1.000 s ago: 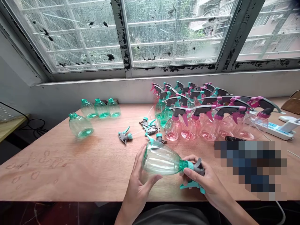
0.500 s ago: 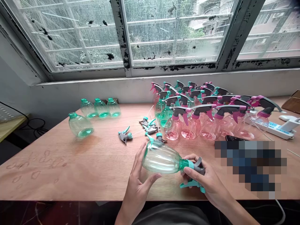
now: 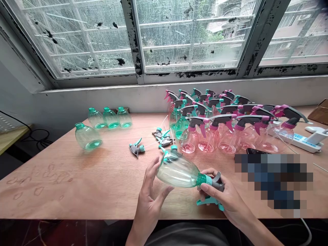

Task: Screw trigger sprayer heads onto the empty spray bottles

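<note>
A clear teal spray bottle lies on its side above the wooden table, its base tilted up and to the left. My left hand cups the bottle's body, thumb under it and fingers behind. My right hand is closed round the grey and teal trigger head at the bottle's neck. Loose trigger heads lie just beyond the bottle.
Several empty teal bottles stand at the back left, one nearer. A crowd of finished pink and teal spray bottles fills the back right. A white power strip lies far right. A blurred patch covers the near right.
The bottle's base has risen and tipped slightly further up. My left thumb has shifted along its underside. My right hand stays on the trigger head.
</note>
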A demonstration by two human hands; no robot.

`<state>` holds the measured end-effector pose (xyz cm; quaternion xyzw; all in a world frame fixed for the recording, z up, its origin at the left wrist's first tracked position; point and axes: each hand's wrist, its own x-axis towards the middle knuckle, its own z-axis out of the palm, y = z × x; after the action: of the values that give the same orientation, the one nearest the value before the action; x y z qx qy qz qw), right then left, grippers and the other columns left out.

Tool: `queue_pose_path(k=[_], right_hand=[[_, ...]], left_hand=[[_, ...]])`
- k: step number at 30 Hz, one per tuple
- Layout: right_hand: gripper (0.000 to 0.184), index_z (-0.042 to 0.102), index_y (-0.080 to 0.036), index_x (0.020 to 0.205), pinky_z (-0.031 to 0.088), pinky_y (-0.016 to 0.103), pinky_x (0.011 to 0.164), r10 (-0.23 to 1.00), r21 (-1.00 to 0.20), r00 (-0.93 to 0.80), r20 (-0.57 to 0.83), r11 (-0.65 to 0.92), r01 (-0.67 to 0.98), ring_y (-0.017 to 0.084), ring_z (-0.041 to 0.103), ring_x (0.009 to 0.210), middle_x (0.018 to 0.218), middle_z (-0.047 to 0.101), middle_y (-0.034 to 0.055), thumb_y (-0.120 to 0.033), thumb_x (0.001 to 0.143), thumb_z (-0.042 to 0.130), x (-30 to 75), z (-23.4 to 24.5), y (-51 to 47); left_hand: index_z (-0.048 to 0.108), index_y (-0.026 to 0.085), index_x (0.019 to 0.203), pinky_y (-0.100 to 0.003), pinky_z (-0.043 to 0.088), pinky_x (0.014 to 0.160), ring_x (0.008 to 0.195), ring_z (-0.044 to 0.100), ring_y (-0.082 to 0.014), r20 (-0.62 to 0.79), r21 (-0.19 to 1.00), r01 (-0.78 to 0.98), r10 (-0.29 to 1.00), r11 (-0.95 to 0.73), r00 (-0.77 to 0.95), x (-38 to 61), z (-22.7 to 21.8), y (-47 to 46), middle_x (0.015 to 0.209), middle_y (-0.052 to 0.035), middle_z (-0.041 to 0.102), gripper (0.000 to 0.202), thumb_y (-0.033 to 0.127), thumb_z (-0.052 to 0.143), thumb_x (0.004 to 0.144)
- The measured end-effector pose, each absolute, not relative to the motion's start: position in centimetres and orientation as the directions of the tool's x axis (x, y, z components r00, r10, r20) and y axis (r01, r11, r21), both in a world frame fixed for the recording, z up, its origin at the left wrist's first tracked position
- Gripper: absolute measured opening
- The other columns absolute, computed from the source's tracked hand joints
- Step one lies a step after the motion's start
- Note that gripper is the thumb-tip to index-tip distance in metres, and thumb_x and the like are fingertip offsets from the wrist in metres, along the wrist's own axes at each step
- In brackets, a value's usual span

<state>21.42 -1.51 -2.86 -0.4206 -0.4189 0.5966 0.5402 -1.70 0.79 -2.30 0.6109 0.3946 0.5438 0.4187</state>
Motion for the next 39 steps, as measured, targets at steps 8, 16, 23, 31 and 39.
queue_pose_path(k=[8, 16, 23, 31, 39], right_hand=[[0.042, 0.059, -0.022, 0.104, 0.055, 0.026, 0.058, 0.998, -0.955, -0.034, -0.057, -0.064, -0.290, 0.015, 0.066, 0.057, 0.061, 0.072, -0.0041, -0.038, 0.078, 0.088, 21.27, -2.91, -1.48], [0.040, 0.062, -0.021, 0.106, 0.060, 0.032, 0.060, 0.998, -0.944, -0.017, -0.054, -0.057, -0.325, 0.017, 0.065, 0.060, 0.069, 0.074, -0.0003, -0.042, 0.081, 0.085, 21.34, -2.77, -1.59], [0.040, 0.062, -0.022, 0.104, 0.059, 0.031, 0.061, 0.998, -0.941, -0.023, -0.050, -0.055, -0.335, 0.017, 0.066, 0.059, 0.064, 0.073, -0.0025, -0.039, 0.078, 0.088, 21.17, -2.57, -1.60], [0.039, 0.065, -0.022, 0.100, 0.057, 0.027, 0.059, 0.999, -0.947, -0.018, -0.040, -0.044, -0.320, 0.016, 0.068, 0.057, 0.064, 0.072, -0.0041, -0.037, 0.075, 0.090, 20.97, -2.45, -1.67], [0.040, 0.063, -0.021, 0.105, 0.060, 0.032, 0.059, 0.999, -0.932, 0.002, -0.048, -0.044, -0.359, 0.017, 0.064, 0.060, 0.073, 0.074, 0.0014, -0.041, 0.079, 0.086, 21.32, -2.63, -1.61]], left_hand=[[0.054, 0.027, 0.135, -0.048, 0.032, 0.123, 0.146, 0.044, -0.0330, 0.298, 0.954, -0.007, 0.951, -0.298, 0.079, -1.90, -2.26, 0.68, 0.148, -0.0122, 0.055, 0.055, 0.035, 0.078, 0.087], [0.059, 0.030, 0.133, -0.048, 0.030, 0.125, 0.149, 0.040, -0.0311, 0.336, 0.941, -0.044, 0.941, -0.335, 0.047, -1.76, -2.56, 1.05, 0.156, -0.0081, 0.048, 0.043, 0.029, 0.073, 0.092], [0.052, 0.031, 0.139, -0.048, 0.031, 0.125, 0.147, 0.042, -0.0325, 0.325, 0.944, 0.029, 0.942, -0.329, 0.085, -1.94, -2.54, 0.95, 0.151, -0.0087, 0.053, 0.060, 0.030, 0.080, 0.086], [0.052, 0.030, 0.130, -0.054, 0.027, 0.125, 0.152, 0.034, -0.0343, 0.406, 0.912, 0.035, 0.912, -0.408, 0.053, -1.41, -2.32, 0.54, 0.162, -0.0083, 0.035, 0.047, 0.032, 0.075, 0.090], [0.056, 0.033, 0.131, -0.056, 0.027, 0.124, 0.150, 0.036, -0.0335, 0.514, 0.836, 0.206, 0.858, -0.508, 0.030, -1.73, -1.88, 0.74, 0.156, -0.0078, 0.043, 0.046, 0.023, 0.075, 0.090]])
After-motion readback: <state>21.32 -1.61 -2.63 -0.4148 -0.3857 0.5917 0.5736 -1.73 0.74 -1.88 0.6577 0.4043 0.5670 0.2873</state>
